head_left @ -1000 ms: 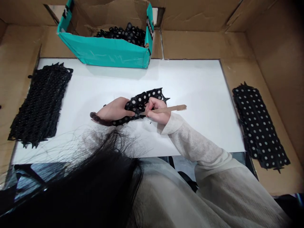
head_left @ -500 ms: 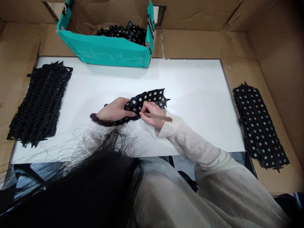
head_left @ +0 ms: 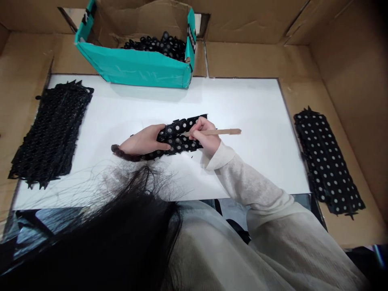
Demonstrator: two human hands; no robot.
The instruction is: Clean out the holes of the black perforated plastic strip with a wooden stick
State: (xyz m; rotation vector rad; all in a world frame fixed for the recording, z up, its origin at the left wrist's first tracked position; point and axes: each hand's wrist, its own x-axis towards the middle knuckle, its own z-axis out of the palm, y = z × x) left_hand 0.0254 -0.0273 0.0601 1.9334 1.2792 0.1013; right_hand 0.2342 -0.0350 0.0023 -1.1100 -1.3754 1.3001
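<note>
Centrally, on the white table (head_left: 248,105), I see my left hand (head_left: 142,141) pinning down a black strip studded with white dots (head_left: 178,135), its fingers (head_left: 162,144) closed over the strip's near end; my right hand (head_left: 204,137) is clenched around a thin wooden stick (head_left: 218,131), which lies nearly level with its tip resting on the strip's upper row and its free end pointing right; the strip sits flat in the middle of the table, slanting slightly up toward the right, between both hands. Behind it, touching the table's far edge, stands a teal cardboard box (head_left: 136,68) heaped with small black parts (head_left: 160,43); dark lettering runs along the box's right rim, but it is too small and foreshortened for me to read. At the table's left end lies a stack of plain black lattice sheets (head_left: 50,129); well apart on the right, on the brown cardboard surround (head_left: 303,60), rests a second dotted stack (head_left: 327,157). My cream sleeve (head_left: 251,190) and dark hair (head_left: 121,234) fill the foreground.
</note>
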